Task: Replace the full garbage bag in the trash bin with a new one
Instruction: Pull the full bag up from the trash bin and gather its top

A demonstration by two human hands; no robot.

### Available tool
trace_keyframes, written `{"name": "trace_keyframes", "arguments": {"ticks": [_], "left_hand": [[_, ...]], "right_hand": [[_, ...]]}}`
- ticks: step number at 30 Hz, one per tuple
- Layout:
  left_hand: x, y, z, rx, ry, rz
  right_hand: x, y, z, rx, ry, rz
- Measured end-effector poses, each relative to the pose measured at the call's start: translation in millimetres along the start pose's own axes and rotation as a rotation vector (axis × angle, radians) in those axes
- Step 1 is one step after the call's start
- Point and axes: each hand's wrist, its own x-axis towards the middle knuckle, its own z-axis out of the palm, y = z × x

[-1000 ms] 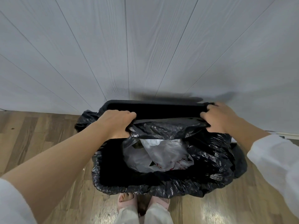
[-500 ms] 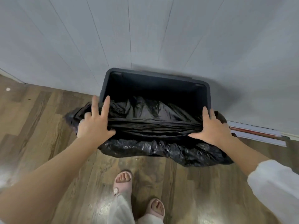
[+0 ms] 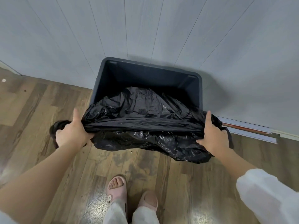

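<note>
A dark grey rectangular trash bin (image 3: pixel 150 68) stands against the wall, its far rim and inner back wall bare. A black garbage bag (image 3: pixel 145 107) sits in it, its mouth gathered flat along the near rim and draping over the front. My left hand (image 3: pixel 71 133) grips the bag's left corner, with a bunch of plastic behind the fingers. My right hand (image 3: pixel 213 135) holds the bag's right corner, fingers spread over the plastic. The bag's contents are hidden.
A white panelled wall (image 3: pixel 145 29) rises right behind the bin. The wood-look floor (image 3: pixel 40 110) spreads to the left and in front. My feet in pink slippers (image 3: pixel 118 188) stand just before the bin. White and red strips (image 3: pixel 247 128) lie along the wall at the right.
The bag's far edge has been pulled off the bin's back rim and drawn toward me, closing the mouth over the white rubbish. Both hands moved to the near corners; the view pulled back.
</note>
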Motion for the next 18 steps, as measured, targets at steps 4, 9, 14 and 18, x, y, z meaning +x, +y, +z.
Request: {"name": "trace_keyframes", "arguments": {"ticks": [4, 9, 14, 18], "left_hand": [[2, 3, -8, -0.085, -0.216, -0.053], [2, 5, -20, -0.412, -0.28, -0.053], [-18, 25, -36, -0.874, -0.922, -0.351], [-32, 51, -30, -0.794, -1.134, -0.171]], "right_hand": [[6, -2, -11, 0.051, -0.134, 0.09], [5, -2, -39, 0.446, -0.488, 0.051], [-11, -20, -57, 0.956, -0.727, 0.242], [-32, -63, -49, 1.129, -0.796, 0.297]]}}
